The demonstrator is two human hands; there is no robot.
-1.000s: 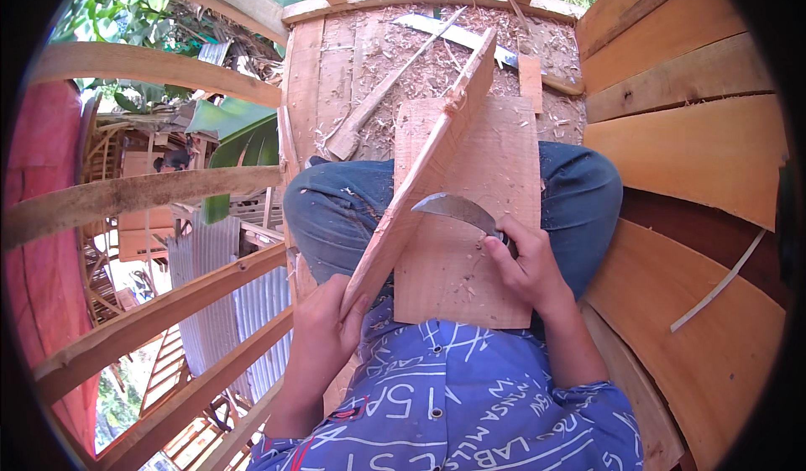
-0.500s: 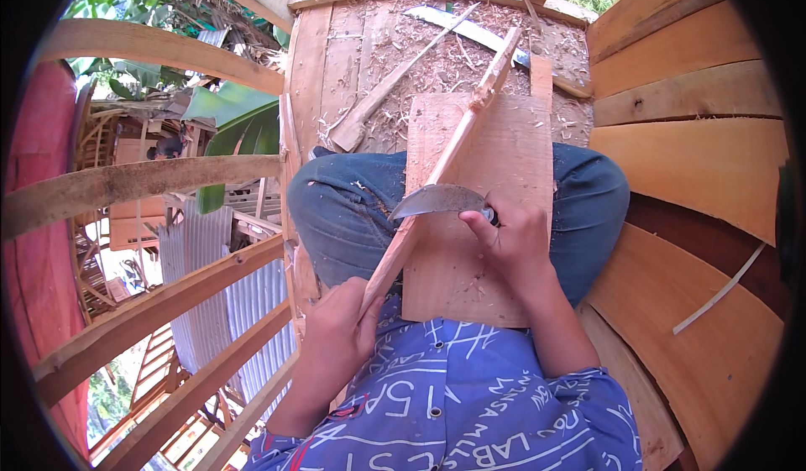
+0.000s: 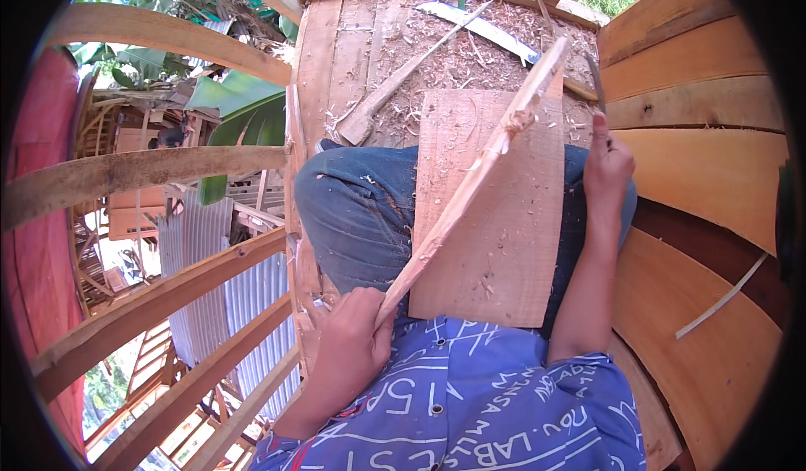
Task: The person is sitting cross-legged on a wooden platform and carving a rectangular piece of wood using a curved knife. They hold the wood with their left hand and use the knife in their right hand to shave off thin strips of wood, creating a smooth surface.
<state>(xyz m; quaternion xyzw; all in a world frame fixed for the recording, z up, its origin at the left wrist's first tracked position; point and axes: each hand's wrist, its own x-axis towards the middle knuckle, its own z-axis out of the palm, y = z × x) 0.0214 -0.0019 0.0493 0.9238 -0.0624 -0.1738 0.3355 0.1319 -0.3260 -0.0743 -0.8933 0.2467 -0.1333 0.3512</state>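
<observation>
My left hand is closed round the lower end of a long wooden stick, which slants up and away to the right. A curl of shavings clings to the stick near its far end. Under it a flat wooden board lies across my lap. Raised to the right of the board, my right hand is closed on a knife, thumb up along the handle. The curved blade points away from me, seen nearly edge-on and apart from the stick.
Beyond my knees, a saw and a paddle-shaped piece of wood lie among shavings on the plank floor. A slatted rail stands on the left. Wide boards form a wall close on the right.
The knife has left the stick; my right hand has swung it away and to the right, blade turned upward. The stick's far end has shifted slightly right, still in my left hand.
</observation>
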